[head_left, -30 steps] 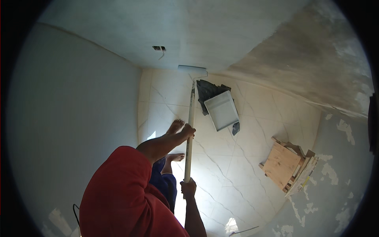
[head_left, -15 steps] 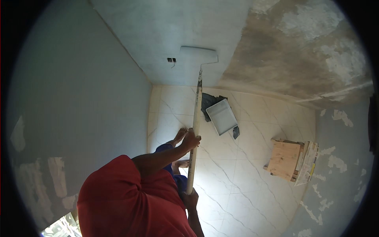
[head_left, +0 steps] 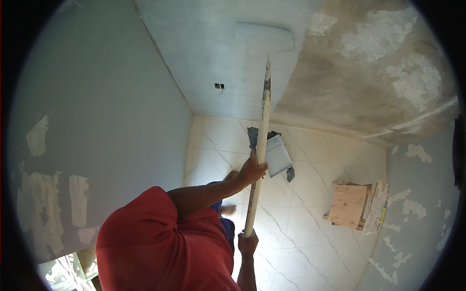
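Observation:
A paint roller (head_left: 264, 38) on a long pale pole (head_left: 262, 128) rests against the far wall, its sleeve nearly blending into the light blue-grey paint. Partway along the pole, my left hand (head_left: 252, 169) is closed around it. My right hand (head_left: 248, 243) grips the pole's lower end, closer to my body. On the floor past my left hand lies a light grey paint tray (head_left: 280, 157), partly hidden by the pole. Dark sheeting (head_left: 253, 137) shows beneath and beside the tray.
Low on the painted wall is a small electrical box opening (head_left: 219, 86) with a wire hanging out. To its right the wall is bare brown with white patches (head_left: 378, 36). A wooden stool (head_left: 347, 203) stands by the patched right wall. Marble-patterned tiles (head_left: 310, 233) cover the floor.
The roller has moved up the wall and somewhat right. Both hands have shifted right with the pole, which now crosses in front of the tray's edge. The view has moved slightly too.

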{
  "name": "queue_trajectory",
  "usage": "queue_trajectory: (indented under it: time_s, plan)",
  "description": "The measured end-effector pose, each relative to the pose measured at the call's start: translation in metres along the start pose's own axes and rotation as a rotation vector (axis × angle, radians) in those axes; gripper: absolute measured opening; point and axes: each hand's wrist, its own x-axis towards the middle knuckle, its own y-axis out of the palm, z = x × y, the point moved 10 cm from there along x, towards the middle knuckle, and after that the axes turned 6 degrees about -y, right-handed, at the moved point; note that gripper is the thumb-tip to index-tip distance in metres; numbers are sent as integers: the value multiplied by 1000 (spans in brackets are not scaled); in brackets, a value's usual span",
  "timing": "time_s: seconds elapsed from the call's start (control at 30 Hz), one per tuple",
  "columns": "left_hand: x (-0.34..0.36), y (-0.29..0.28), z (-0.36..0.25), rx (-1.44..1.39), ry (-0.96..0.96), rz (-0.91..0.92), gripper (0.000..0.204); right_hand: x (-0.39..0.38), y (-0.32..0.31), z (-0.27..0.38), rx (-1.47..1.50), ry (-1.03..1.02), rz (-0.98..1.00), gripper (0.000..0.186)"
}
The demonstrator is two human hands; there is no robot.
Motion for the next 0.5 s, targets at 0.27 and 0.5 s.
queue_trajectory:
  time_s: [0.27,0.5]
  plan:
    - [34,47,108,-34,-306,112,32,11,-20,-59,-162,180,-2,16]
    - [92,82,201,-109,-596,138,39,45,-28,-87,-221,434,181,22]
